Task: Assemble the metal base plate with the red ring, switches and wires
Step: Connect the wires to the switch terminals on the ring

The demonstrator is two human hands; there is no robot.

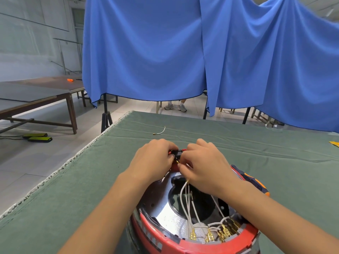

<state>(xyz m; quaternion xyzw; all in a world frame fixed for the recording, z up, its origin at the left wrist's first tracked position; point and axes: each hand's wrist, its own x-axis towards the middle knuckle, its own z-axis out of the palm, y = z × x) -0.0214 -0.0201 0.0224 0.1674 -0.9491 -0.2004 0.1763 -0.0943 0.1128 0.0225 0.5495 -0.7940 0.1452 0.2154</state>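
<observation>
Both hands: left hand [156,158] and right hand [205,162] pinching black switch [177,154] at red ring [183,242] far rim; near wires [192,208] plugged, spare wire [160,131] unfitted.

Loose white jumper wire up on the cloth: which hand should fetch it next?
Left, probably. The loose wire lies beyond and nearer the left hand, which only steadies the black switch at the red ring. The right hand pinches a wire end at the switch and looks busier.
</observation>
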